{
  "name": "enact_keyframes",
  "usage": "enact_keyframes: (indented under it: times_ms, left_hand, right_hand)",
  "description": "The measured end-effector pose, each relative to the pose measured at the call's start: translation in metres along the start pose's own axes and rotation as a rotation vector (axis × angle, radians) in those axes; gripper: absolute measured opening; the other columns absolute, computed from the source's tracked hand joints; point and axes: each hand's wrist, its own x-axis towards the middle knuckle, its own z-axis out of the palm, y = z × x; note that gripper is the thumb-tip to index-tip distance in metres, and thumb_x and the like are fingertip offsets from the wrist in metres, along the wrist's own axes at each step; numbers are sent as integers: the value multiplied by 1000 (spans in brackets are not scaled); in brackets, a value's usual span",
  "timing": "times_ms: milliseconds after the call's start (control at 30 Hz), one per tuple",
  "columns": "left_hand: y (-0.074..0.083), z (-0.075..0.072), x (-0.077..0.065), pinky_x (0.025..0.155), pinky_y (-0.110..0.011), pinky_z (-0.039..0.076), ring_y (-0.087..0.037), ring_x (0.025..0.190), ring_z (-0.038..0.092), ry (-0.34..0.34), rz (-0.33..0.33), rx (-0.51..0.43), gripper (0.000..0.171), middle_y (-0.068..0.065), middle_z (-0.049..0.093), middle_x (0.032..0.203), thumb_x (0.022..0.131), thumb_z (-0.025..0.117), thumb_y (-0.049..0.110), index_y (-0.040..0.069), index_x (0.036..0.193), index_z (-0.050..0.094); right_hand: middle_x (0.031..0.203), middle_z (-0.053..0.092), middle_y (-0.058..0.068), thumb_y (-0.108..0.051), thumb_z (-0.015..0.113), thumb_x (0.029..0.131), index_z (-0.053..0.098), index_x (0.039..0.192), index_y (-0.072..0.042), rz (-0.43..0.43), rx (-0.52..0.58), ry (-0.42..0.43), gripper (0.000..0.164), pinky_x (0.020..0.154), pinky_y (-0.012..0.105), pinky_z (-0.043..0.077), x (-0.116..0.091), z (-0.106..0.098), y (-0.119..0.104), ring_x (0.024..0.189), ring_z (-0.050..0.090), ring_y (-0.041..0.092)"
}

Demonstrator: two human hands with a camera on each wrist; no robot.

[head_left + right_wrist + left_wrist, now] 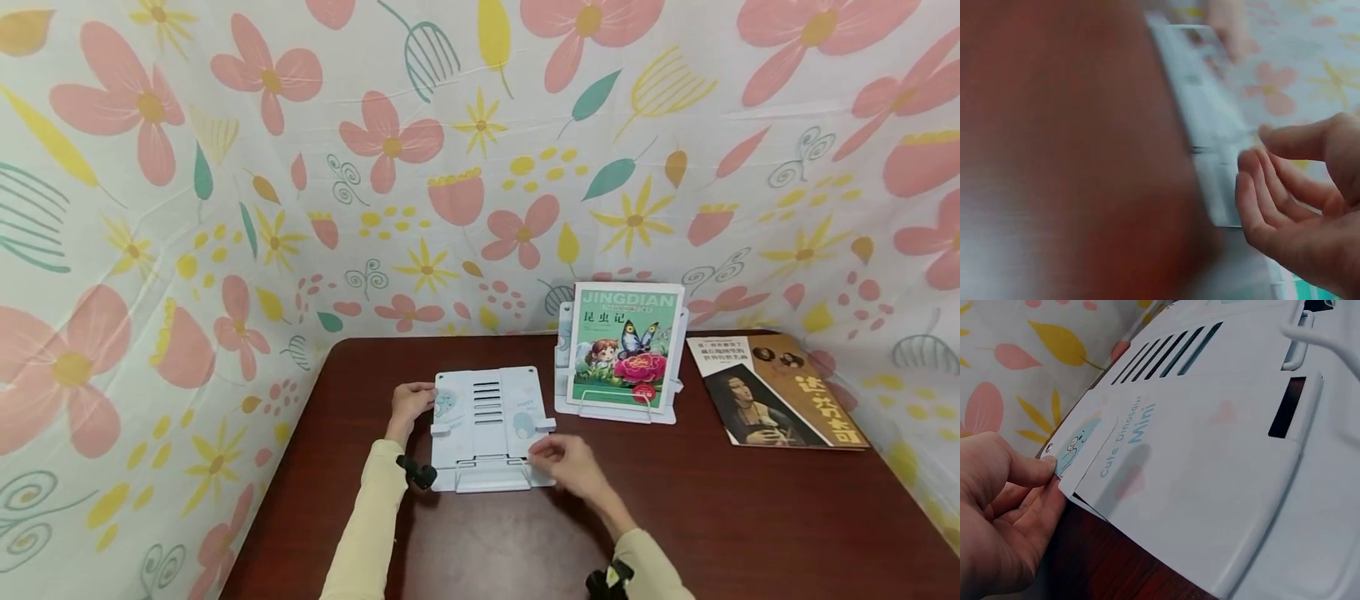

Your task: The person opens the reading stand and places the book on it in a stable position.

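A white book stand (491,417) with pale blue cartoon prints and several slots lies on the table in front of me. Its upper left edge is pinched by my left hand (411,406); in the left wrist view the thumb (1038,470) presses the printed face while the fingers go behind the edge. At the lower right corner hovers my right hand (573,468). Its fingers are loosely bent, and the right wrist view shows the thumb and fingertips slightly apart, with nothing plainly held. The stand (1207,125) is blurred there. A wire holder (491,477) spans the stand's bottom.
Behind, to the right, a second white stand (562,406) props up a green children's book (615,333). A brown and white book with a portrait (765,392) lies at the far right of the dark wooden table (720,508). Flower-printed cloth (420,208) hangs behind and at the sides.
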Motion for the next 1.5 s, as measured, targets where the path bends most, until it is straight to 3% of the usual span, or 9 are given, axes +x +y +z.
enact_keyframes:
  times_ms: [133,200,400,600,867,1167,1367,1500]
  left_hand:
    - [0,3,-2,90,-38,60,-34,108,70,-6,25,-4,24,-24,70,119,95,68,10,-3,114,74]
    - [0,4,-3,88,-37,61,-34,107,71,5,32,0,23,-23,70,118,95,69,10,-2,114,75]
    - [-5,7,-4,88,-35,61,-32,106,71,-4,30,0,24,-22,70,119,96,68,11,-1,115,74]
    - [-4,7,-3,92,-38,60,-32,108,71,-6,37,-20,24,-21,70,118,97,67,12,-1,116,74]
    - [-1,7,-2,86,-35,61,-28,100,73,17,48,-18,20,-19,73,111,95,69,10,0,111,76]
    - [1,0,-1,94,-41,59,-34,111,68,11,27,-69,25,-21,68,120,98,66,10,-1,119,72]
    - [11,-8,-10,93,-39,59,-31,108,68,16,76,-105,24,-18,69,119,99,66,14,1,118,73]
    - [20,-13,-15,94,-41,58,-27,100,69,21,112,-119,24,-18,70,114,98,66,14,0,117,73]
  right_hand:
    - [95,75,18,-9,72,89,75,104,2,71,-30,211,18,70,26,54,34,-19,-13,81,70,23]
    - [99,75,21,-11,69,92,74,107,4,91,-81,243,22,71,29,55,50,-23,-14,88,71,29]
    - [103,73,24,-13,63,95,73,108,7,187,-166,156,26,68,36,55,74,-17,-6,90,69,33]
    - [102,73,26,-12,62,93,73,105,8,202,-172,161,26,71,42,57,82,-13,0,90,68,37]
    - [104,73,25,-8,63,91,75,104,6,221,-145,192,23,75,45,57,87,-9,3,96,67,40]
    - [121,66,28,-14,63,95,70,116,7,290,10,124,31,87,45,56,89,-7,0,108,64,39]
    - [118,64,23,-14,59,99,65,122,9,315,163,81,32,91,43,57,90,-13,-3,101,65,31]
    - [117,63,20,-16,59,100,63,123,8,319,205,87,33,93,42,56,92,-16,-8,101,63,28]
